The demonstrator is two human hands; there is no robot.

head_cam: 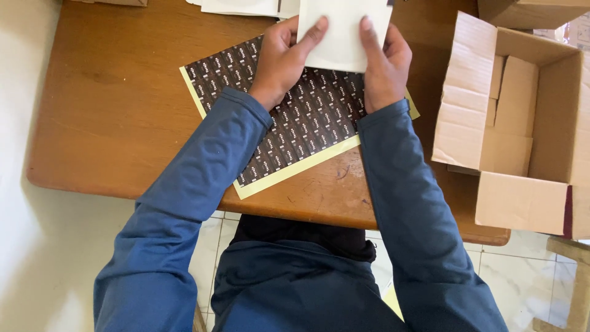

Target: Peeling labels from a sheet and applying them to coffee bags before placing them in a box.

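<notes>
Both hands pinch a flat white paper pouch held just above the dark patterned sticker sheet with a yellow border on the wooden worktop. The left hand and right hand each keep a closed grip on the pouch; best kept level, thumbs flat, edges uncreased.

My hands hold a pouch above the sticker sheet, which lies mid-table toward the near edge; open box at the right edge.

A rounded wooden bench carries a dark patterned sheet with a pale yellow border near its middle, an open cardboard box at right, and white papers at the far edge.
</notes>
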